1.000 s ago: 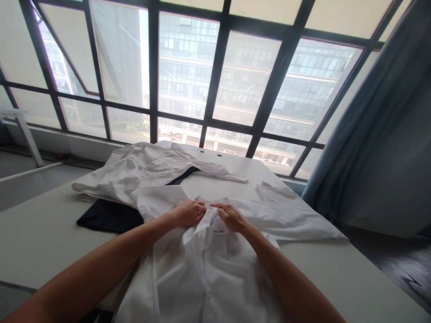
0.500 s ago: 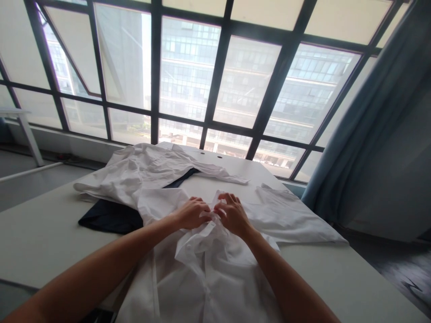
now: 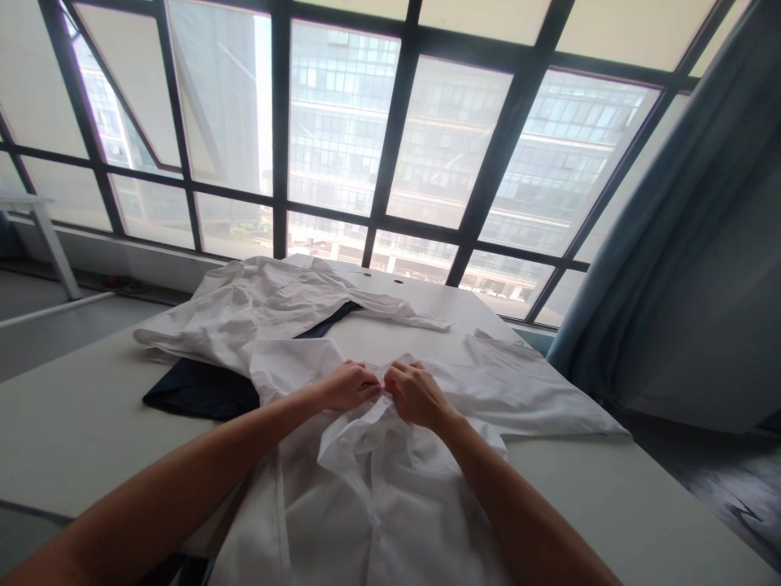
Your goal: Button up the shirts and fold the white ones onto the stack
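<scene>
A white button-up shirt (image 3: 378,496) lies front-up on the table before me, sleeves spread to either side. My left hand (image 3: 349,385) and my right hand (image 3: 415,393) meet at its collar, both with fingers curled, pinching the fabric near the top of the button placket. The cloth bunches up between them. What the fingertips hold exactly is hidden by the folds.
A second white shirt (image 3: 244,313) lies crumpled at the far left over a dark navy garment (image 3: 195,391). The pale table (image 3: 67,431) runs to a large grid window. A blue-grey curtain (image 3: 665,236) hangs at the right, and another table's leg (image 3: 52,244) stands far left.
My hands lifted and bunched the collar fabric, the right hand's fingers opening briefly, then both closed again on the cloth and settled slightly lower.
</scene>
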Tool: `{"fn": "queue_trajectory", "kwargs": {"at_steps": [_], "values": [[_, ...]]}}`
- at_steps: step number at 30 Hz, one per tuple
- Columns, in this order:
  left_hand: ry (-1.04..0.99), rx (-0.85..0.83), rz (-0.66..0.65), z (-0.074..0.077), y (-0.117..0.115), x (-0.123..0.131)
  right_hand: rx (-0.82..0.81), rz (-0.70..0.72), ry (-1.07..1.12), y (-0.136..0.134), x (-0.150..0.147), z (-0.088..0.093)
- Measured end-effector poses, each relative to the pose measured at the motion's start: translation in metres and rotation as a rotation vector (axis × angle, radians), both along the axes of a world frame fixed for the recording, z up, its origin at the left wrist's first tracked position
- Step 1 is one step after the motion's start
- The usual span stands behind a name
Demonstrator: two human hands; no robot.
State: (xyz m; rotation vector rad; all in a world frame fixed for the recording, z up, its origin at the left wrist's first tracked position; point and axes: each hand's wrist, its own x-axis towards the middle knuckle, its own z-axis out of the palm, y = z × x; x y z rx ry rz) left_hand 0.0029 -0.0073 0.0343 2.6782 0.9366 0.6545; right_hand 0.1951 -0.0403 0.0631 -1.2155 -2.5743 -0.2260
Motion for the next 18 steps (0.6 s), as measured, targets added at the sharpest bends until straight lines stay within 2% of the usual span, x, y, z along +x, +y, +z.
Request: {"fn": "queue_trajectory", "kwargs": {"at_steps": [5,10,18], "values": [[-0.028,-0.038,-0.039,-0.006,0.002,-0.002,-0.029,-0.011,-0.123,-0.005,-0.006,0.003],[-0.031,-0.129,-0.042,-0.013,0.007,-0.002,-0.041,0.019,-0.171,-0.002,-0.007,-0.005],[-0.277,-0.388,0.124,-0.021,0.017,0.006,0.199,0.068,-0.217,0.005,-0.011,-0.016]]}}
